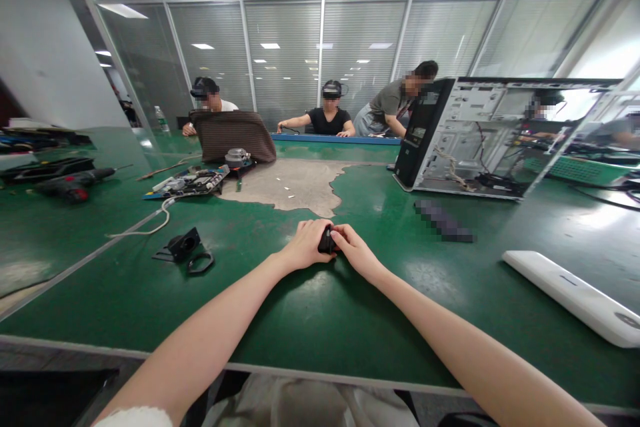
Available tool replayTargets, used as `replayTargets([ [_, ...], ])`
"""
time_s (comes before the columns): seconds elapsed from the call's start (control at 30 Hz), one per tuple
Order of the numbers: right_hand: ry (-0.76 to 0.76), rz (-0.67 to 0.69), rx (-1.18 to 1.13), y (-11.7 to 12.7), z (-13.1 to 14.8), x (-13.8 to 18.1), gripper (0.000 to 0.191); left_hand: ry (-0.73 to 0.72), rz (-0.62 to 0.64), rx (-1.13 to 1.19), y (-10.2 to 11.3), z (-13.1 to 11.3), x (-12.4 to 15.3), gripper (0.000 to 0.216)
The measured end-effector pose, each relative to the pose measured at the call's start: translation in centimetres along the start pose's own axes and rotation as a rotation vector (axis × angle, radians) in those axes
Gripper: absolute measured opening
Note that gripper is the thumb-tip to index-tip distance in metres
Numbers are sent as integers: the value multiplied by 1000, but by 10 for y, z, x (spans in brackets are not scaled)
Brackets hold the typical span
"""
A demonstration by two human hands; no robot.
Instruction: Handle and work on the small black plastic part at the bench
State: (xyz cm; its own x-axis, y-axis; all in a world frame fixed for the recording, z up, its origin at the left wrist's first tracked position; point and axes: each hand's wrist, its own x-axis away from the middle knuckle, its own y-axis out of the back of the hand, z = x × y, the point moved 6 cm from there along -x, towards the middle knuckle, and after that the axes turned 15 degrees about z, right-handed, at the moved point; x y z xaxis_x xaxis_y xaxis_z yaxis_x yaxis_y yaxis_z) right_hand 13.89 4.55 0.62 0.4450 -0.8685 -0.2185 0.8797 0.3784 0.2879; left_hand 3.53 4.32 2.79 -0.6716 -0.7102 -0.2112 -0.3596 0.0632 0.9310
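resting on the green bench (310, 320), both hands meet around a small black part (327, 241) near the middle of the picture. the left hand (306, 245) grips it from the left side, with its fingers (320, 227) curled over the top of it. the right hand (354, 248) holds it from the right, thumb and fingers pressed on its edge. so both hands are clenched on the same part, and the part sits low, at the bench surface or just above it (i cannot tell if it touches).

to the left of the hands lie a black plastic piece (180, 245) and a black ring (201, 263), just beside each other. a white cable (150, 223) runs from there toward a circuit board (190, 182) farther back. behind the board stands a brown cloth cover (233, 135). a worn grey patch (290, 187) shows in the bench mat, straight ahead of the hands.

on the right, an open computer case (480, 137) stands well apart from the hands, and a long white panel (570, 293) lies nearer, at the right edge. a power drill (70, 185) lies far left.

three other people sit or lean at the far side of the bench.
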Motion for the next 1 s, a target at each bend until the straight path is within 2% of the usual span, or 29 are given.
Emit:
replayTargets([
  [0.27,73,107,-49,-5,10,9,20,-19,-25,-6,1,0,1,55],
  [0.4,61,47,-34,-2,8,7,16,-22,-20,-2,1,0,1,57],
  [0.57,-10,-10,-35,2,3,3,21,-19,-12,7,0,0,0,58],
  [0.67,-26,16,-35,1,5,4,21,-12,-12,20,0,0,0,58],
  [0.83,42,95,-49,-2,10,8,23,-15,-18,14,1,-1,1,55],
  [1.0,57,44,-21,0,9,7,17,-16,-15,6,1,-1,1,58],
])
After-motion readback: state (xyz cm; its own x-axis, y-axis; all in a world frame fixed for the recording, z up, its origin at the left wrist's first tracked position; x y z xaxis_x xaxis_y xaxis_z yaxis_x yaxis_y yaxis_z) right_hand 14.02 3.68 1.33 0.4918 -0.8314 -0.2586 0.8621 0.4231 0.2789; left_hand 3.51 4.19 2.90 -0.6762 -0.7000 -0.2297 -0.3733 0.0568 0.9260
